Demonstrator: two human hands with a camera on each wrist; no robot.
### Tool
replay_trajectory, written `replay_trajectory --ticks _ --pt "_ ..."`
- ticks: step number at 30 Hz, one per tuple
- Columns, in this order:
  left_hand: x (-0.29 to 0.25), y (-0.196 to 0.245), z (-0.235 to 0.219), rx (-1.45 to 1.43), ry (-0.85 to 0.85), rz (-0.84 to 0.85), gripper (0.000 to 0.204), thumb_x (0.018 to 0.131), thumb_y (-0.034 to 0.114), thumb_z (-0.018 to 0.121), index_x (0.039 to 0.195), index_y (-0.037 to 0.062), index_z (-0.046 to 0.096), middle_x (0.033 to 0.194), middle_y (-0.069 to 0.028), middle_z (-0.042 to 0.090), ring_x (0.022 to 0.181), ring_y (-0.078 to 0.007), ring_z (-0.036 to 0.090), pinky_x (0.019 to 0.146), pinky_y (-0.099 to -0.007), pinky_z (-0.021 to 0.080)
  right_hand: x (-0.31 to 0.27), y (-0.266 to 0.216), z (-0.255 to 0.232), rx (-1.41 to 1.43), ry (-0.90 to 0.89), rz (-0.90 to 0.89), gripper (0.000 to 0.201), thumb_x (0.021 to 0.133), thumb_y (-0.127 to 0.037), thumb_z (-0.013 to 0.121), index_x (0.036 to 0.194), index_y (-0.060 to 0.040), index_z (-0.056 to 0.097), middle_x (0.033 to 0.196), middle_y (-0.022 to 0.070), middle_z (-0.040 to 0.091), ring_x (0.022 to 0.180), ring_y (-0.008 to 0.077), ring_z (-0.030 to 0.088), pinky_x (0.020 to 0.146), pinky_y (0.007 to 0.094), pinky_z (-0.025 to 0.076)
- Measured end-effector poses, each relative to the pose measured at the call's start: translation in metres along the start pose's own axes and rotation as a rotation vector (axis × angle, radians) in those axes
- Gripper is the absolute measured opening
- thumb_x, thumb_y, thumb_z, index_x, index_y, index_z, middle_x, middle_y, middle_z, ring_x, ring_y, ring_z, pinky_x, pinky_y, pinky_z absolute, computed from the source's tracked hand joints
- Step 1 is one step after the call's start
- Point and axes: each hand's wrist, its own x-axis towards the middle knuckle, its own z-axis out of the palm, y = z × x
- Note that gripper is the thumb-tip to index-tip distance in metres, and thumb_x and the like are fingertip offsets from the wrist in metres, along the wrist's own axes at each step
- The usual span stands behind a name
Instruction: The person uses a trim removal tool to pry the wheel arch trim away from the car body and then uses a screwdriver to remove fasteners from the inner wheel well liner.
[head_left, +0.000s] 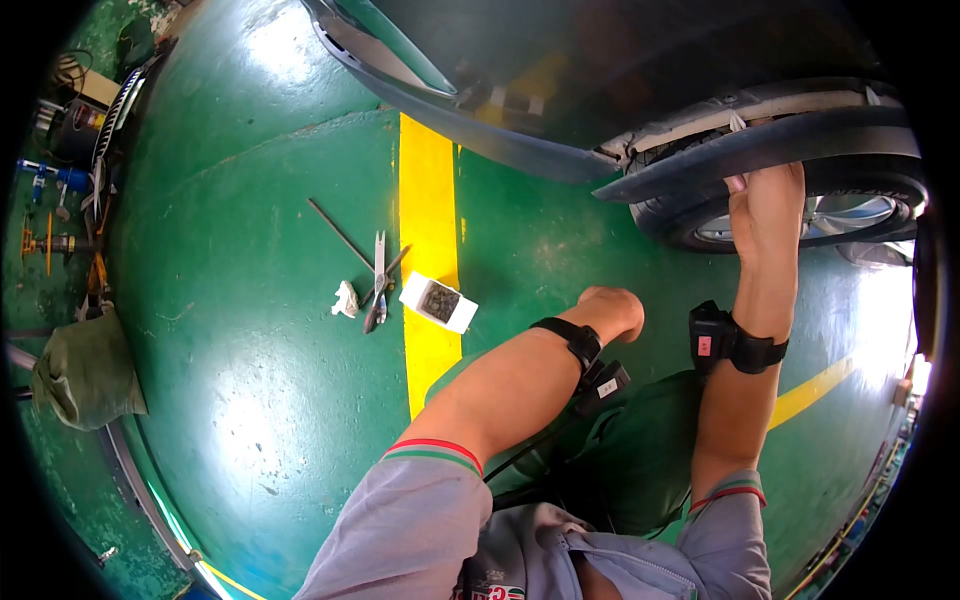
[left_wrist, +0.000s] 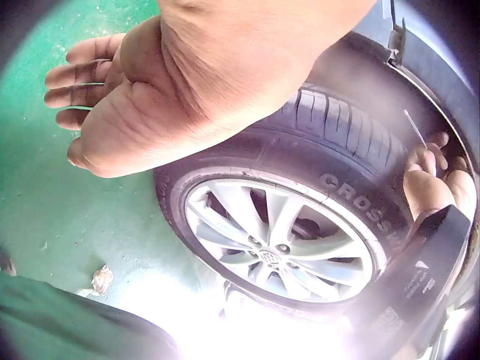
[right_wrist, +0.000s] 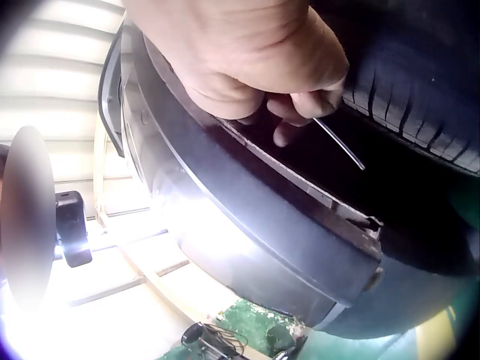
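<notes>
1. Right hand (head_left: pixel 765 205): raised toward 1 o'clock, forearm near vertical, fingers (right_wrist: pixel 300 105) curled in a pinch.
2. Left hand (head_left: pixel 612 310): at centre, forearm reaching toward 2 o'clock, fingers (left_wrist: pixel 79 75) extended and relaxed, holding nothing.
3. Both wrists carry black strapped units.

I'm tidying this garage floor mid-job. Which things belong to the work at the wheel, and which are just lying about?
In use: right hand pinching a thin wire at the wheel arch, beside the tyre.

Lying about: pliers, white box, crumpled rag, thin rod, green sack.
</notes>
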Motion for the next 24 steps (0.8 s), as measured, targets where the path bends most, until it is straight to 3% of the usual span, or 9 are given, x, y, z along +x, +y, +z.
replay_trajectory --ticks 3,5,12,14,21,24 --pt "-0.003 -0.001 -0.001 0.006 0.003 0.005 0.039 0.078 0.01 0.056 0.113 0.005 0.073 0.116 -0.0163 0.071 0.11 -0.0307 0.069 0.088 -0.0451 0.055 0.0 0.001 0.007 -0.057 0.114 -0.035 0.013 0.09 0.002 0.055 0.099 0.0002 0.064 0.085 0.0024 0.063 0.069 0.0084 0.052 0.056 0.0229 0.037" --pt "-0.004 0.001 -0.003 0.03 -0.012 -0.005 0.038 0.078 0.01 0.055 0.112 0.0045 0.072 0.114 -0.0162 0.071 0.109 -0.0304 0.069 0.088 -0.0448 0.055 0.004 0.0 -0.004 -0.074 -0.016 -0.076 0.013 0.09 0.001 0.057 0.099 -0.0001 0.065 0.086 0.0026 0.063 0.071 0.0082 0.052 0.057 0.0224 0.037" --pt "-0.004 0.003 -0.004 0.026 -0.018 -0.026 0.037 0.078 0.01 0.055 0.11 0.0055 0.073 0.111 -0.0145 0.071 0.106 -0.0292 0.07 0.087 -0.044 0.055 0.003 0.006 -0.004 -0.009 -0.035 -0.109 0.011 0.089 0.001 0.058 0.097 -0.0001 0.065 0.084 0.0026 0.063 0.067 0.008 0.05 0.054 0.0233 0.035" --pt "-0.007 0.003 -0.004 0.038 -0.005 -0.022 0.037 0.079 0.011 0.055 0.111 0.006 0.073 0.11 -0.014 0.072 0.105 -0.0291 0.07 0.086 -0.0435 0.055 0.004 0.0 -0.001 -0.01 0.021 -0.029 0.011 0.088 0.002 0.058 0.097 0.0002 0.064 0.083 0.0031 0.063 0.067 0.0083 0.049 0.053 0.024 0.034" --pt "-0.006 0.003 -0.004 0.037 -0.006 -0.037 0.037 0.079 0.011 0.055 0.111 0.0064 0.073 0.111 -0.0143 0.072 0.104 -0.0295 0.07 0.086 -0.0429 0.054 0.001 0.003 0.009 0.012 0.124 -0.059 0.011 0.089 0.001 0.055 0.097 0.0003 0.063 0.085 0.0039 0.062 0.068 0.0095 0.05 0.057 0.0247 0.036" --pt "-0.002 0.002 -0.002 0.036 0.005 -0.022 0.037 0.079 0.011 0.055 0.111 0.0065 0.073 0.112 -0.0143 0.072 0.105 -0.0297 0.07 0.086 -0.0432 0.054 0.002 0.01 -0.005 -0.018 -0.008 -0.146 0.011 0.089 -0.001 0.056 0.099 0.0 0.063 0.086 0.0038 0.063 0.068 0.0101 0.051 0.059 0.0249 0.037"
